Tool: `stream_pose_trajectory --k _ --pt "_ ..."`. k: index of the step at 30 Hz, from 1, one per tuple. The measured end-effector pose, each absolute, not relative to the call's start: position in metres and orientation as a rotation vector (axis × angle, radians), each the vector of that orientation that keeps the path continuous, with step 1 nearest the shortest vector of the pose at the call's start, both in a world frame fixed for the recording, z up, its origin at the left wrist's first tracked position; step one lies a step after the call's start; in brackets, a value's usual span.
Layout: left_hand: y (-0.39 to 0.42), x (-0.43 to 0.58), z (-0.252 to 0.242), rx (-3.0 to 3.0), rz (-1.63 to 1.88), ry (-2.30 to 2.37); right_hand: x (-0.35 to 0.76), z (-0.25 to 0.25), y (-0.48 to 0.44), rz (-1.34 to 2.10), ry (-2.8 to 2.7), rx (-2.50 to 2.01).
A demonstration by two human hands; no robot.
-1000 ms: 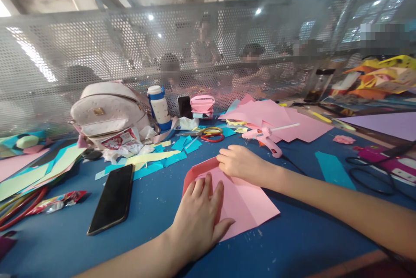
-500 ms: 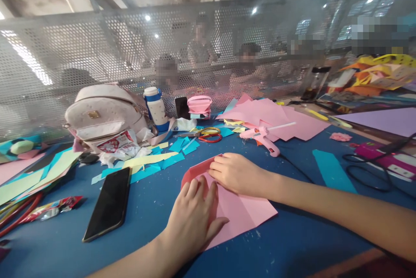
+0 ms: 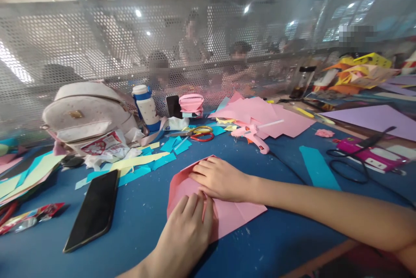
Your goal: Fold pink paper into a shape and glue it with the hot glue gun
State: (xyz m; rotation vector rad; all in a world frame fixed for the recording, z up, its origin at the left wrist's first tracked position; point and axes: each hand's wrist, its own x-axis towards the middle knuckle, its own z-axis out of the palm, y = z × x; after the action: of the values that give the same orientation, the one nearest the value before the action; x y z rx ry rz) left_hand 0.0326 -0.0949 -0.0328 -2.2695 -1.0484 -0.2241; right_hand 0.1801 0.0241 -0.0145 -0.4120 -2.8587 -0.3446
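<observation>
A folded pink paper sheet (image 3: 234,217) lies on the blue table (image 3: 279,243) in front of me. My left hand (image 3: 185,234) rests flat on its near part, fingers together and stretched out. My right hand (image 3: 217,178) presses on the sheet's far folded edge, fingers bent down onto the paper. The two hands almost touch over the middle of the sheet.
A black phone (image 3: 92,208) lies at left. Behind are blue and yellow paper scraps (image 3: 143,163), a white bag (image 3: 84,113), a bottle (image 3: 144,105), scissors (image 3: 195,131), a pink glue gun (image 3: 251,135), pink sheets (image 3: 260,113) and a perforated metal screen (image 3: 97,44). People sit beyond the screen.
My right hand slid left along the fold of the pink sheet, closer to my left hand. The view shifted, so everything sits further left in the picture.
</observation>
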Motion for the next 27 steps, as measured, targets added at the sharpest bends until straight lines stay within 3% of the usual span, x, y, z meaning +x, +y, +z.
stream_pose_trajectory --k 27 --pt "-0.0934 0.03 -0.0311 -2.307 -0.233 -1.018 0.1814 -0.0113 0.0179 -0.529 -2.877 -0.465"
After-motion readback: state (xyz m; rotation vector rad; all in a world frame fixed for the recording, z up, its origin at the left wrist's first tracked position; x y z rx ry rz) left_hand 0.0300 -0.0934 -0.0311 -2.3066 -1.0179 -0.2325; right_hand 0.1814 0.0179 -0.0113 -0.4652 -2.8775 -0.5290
